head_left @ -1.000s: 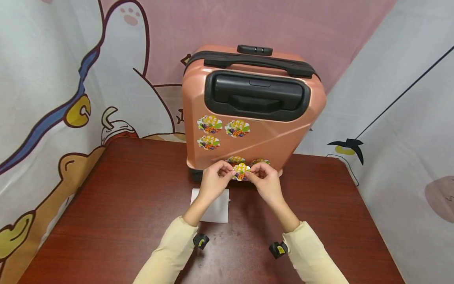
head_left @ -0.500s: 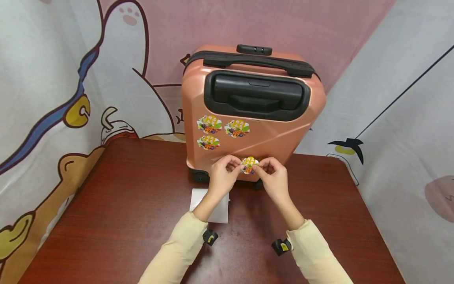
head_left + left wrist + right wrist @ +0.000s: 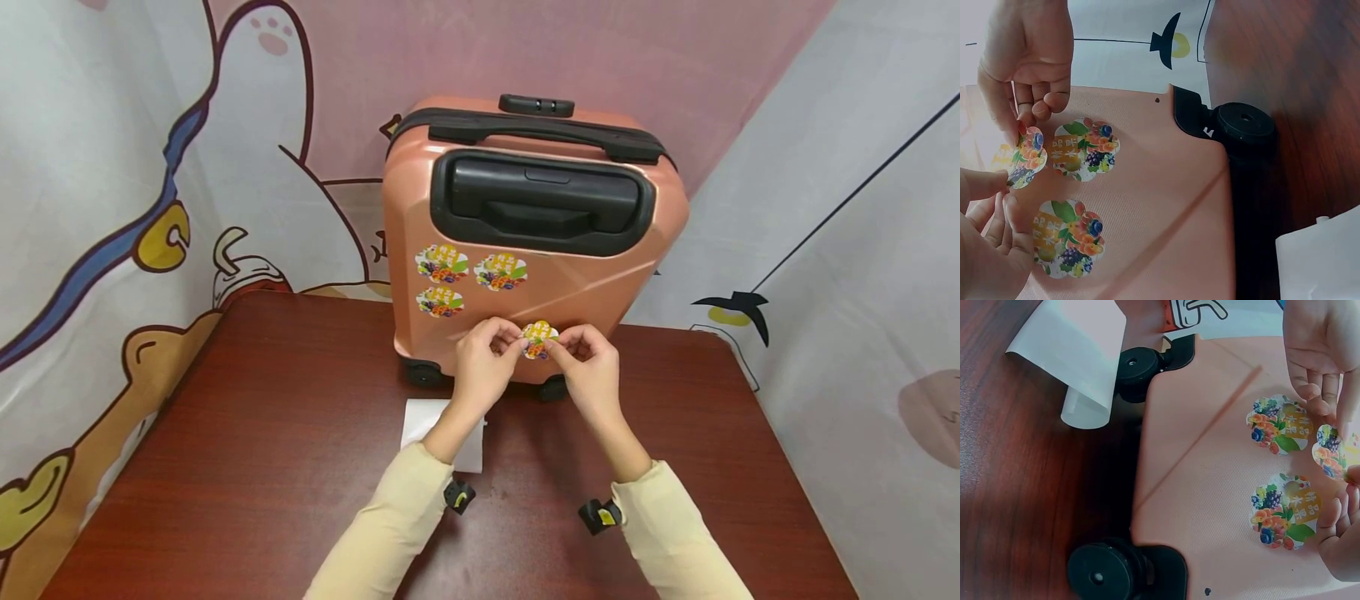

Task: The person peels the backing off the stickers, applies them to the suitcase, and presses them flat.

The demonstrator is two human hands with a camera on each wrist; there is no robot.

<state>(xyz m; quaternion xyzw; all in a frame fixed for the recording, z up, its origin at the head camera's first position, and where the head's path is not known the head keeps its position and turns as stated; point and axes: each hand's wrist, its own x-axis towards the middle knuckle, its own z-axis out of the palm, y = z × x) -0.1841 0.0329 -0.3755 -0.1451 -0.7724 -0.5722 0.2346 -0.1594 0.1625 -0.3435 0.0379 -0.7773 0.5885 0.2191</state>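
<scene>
My left hand (image 3: pixel 487 358) and right hand (image 3: pixel 591 367) pinch opposite edges of a fruit-print sticker (image 3: pixel 540 340), thumbs toward me. They hold it close over the lower front of an upright pink suitcase (image 3: pixel 570 287). Three matching stickers are on the suitcase's left side, among them an upper-left sticker (image 3: pixel 442 264). Two more lie lower down, hidden behind my hands in the head view. The left wrist view shows them as one sticker (image 3: pixel 1087 150) beside the held one and another sticker (image 3: pixel 1069 239) near my left fingers.
A white sheet (image 3: pixel 468 446) lies on the brown table (image 3: pixel 262 467) under my left forearm, its edge curled up in the right wrist view. Black wheels (image 3: pixel 1099 575) stick out at the suitcase's base. A printed cloth (image 3: pixel 825 275) hangs behind.
Both hands have moved up and to the right with the sticker between them, from the suitcase's bottom edge to higher on its front. The suitcase stays in place.
</scene>
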